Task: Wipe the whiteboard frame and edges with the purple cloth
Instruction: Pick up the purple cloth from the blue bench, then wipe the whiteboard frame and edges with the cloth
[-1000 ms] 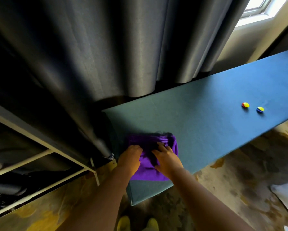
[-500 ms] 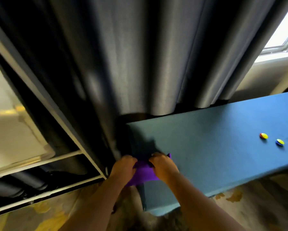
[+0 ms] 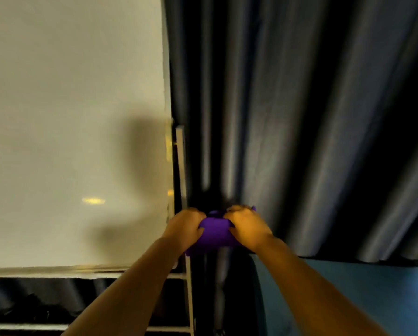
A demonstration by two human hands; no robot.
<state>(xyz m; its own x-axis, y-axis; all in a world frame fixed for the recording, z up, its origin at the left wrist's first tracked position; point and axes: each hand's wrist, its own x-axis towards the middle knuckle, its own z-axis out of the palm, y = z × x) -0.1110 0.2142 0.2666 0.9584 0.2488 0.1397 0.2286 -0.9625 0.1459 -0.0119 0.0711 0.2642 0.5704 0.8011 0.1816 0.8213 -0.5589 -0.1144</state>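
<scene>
The whiteboard [image 3: 69, 129] fills the left half of the view, with its right frame edge [image 3: 168, 146] running down to a lower corner and a pale bottom rail [image 3: 57, 269]. The purple cloth [image 3: 214, 232] is bunched between both hands, held in the air just right of the board's lower right corner. My left hand [image 3: 185, 227] grips the cloth's left side, close to the frame edge. My right hand [image 3: 246, 226] grips its right side. Most of the cloth is hidden by the fingers.
Dark grey curtains [image 3: 300, 117] hang behind the hands and fill the right half. A blue-topped surface [image 3: 348, 299] lies at the lower right. A pale stand upright [image 3: 181, 166] rises beside the board's right edge, with crossbars [image 3: 21, 326] under the board.
Both hands lifted the purple cloth off the blue surface and carried it up and left to the whiteboard's right edge. The view swung left, so the board now fills the left side.
</scene>
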